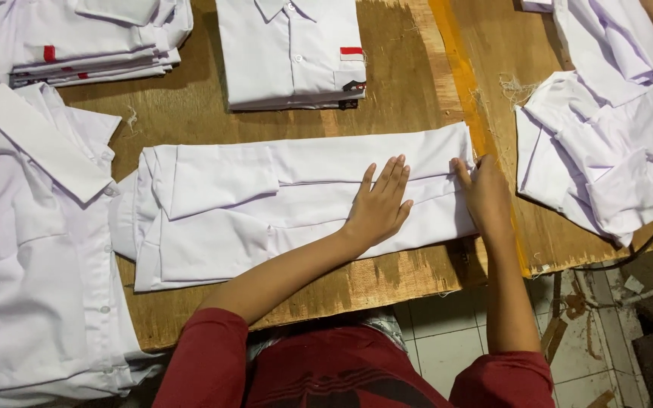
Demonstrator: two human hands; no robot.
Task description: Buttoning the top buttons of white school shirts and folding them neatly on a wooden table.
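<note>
Left hand (382,204) flat on folded white shirt (266,204); right hand (485,195) at hem

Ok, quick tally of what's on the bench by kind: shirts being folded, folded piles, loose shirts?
Shirt under both hands, half folded: 1
Piles of folded shirts: 2, top left and top centre
Heaps of unfolded shirts: 2, far left and right
Hands on the shirt: 2, left hand, right hand
Total shirt groups: 5
</note>
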